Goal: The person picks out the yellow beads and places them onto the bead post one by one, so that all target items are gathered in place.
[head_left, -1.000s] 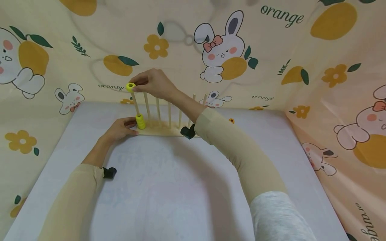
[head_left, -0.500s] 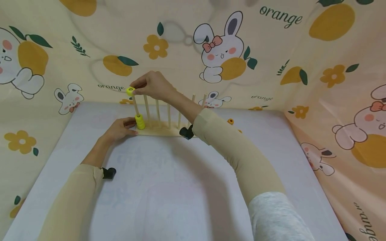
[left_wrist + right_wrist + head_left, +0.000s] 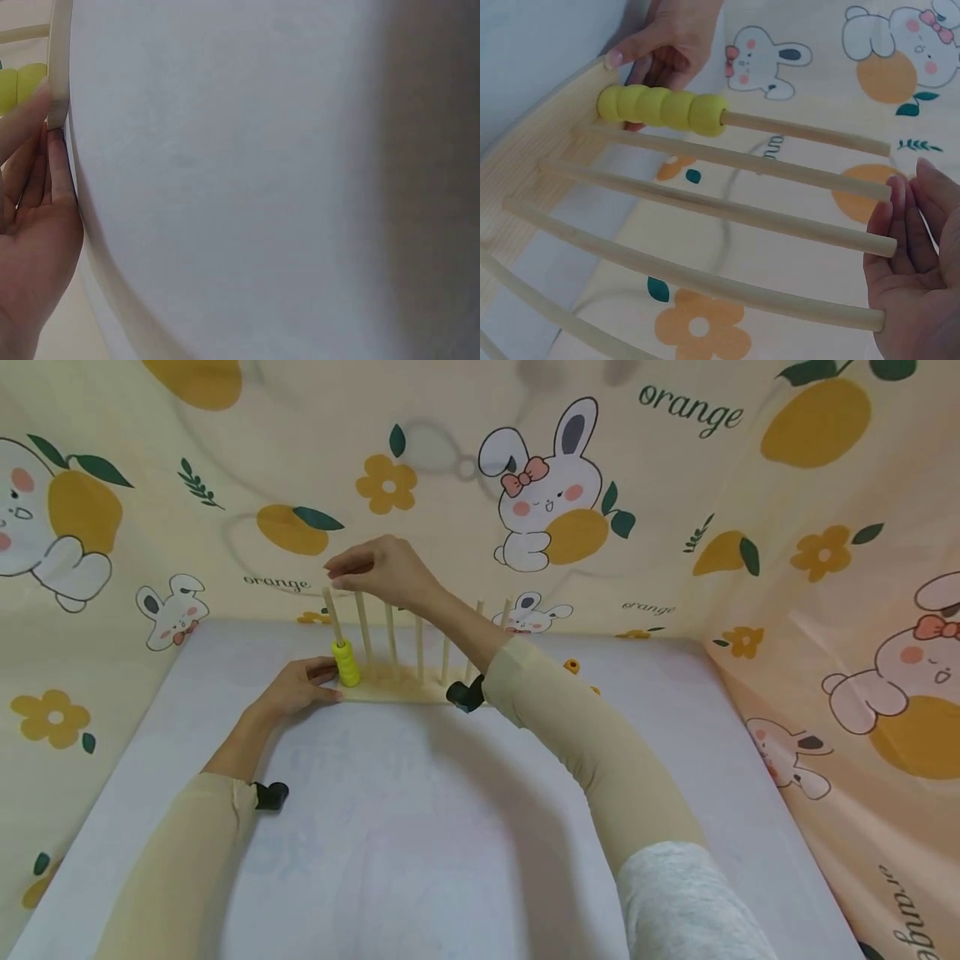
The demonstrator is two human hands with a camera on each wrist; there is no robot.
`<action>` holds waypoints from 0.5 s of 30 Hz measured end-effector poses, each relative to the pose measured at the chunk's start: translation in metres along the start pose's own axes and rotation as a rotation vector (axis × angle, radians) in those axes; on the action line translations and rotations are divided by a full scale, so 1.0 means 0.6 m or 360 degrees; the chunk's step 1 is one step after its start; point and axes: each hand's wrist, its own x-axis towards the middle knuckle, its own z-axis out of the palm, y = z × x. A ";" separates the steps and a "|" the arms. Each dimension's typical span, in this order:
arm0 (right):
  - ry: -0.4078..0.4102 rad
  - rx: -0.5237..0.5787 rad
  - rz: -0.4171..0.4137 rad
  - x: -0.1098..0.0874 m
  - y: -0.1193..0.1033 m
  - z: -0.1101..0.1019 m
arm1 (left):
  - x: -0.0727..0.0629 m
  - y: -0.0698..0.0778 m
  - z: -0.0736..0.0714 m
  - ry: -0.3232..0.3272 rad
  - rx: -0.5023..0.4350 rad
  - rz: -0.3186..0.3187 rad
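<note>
A wooden peg rack [image 3: 390, 692] stands at the back of the table, with a row of upright rods on a flat base. Several yellow beads [image 3: 660, 107] are stacked at the bottom of its leftmost rod [image 3: 333, 617]. My left hand [image 3: 294, 687] grips the left end of the base, its thumb on the edge in the right wrist view. Above, close to the leftmost rod's tip, is my right hand [image 3: 390, 570], fingers extended and thumb apart, holding nothing. In the right wrist view that hand [image 3: 922, 262] overlaps the tips of neighbouring rods.
Orange beads [image 3: 572, 667] lie on the table to the right of the rack, partly behind my right forearm. A patterned cloth [image 3: 450, 510] with rabbits and oranges hangs behind the white table [image 3: 435, 827]. Black wrist cameras [image 3: 467, 695] are strapped to both sleeves.
My right hand has let go of a yellow bead at the leftmost rod's tip; the bead has dropped down onto the stack. My left hand stays at the base.
</note>
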 end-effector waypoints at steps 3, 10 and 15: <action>0.0019 0.0064 -0.0014 -0.006 -0.003 -0.005 | 0.001 -0.002 0.002 -0.0008 -0.0014 0.0006; 0.0091 0.0098 -0.0034 -0.023 -0.005 -0.020 | 0.000 -0.006 0.001 0.0000 0.0009 0.0022; 0.0126 0.0158 -0.0033 -0.044 0.002 -0.037 | 0.000 -0.006 0.003 0.0011 0.0010 0.0019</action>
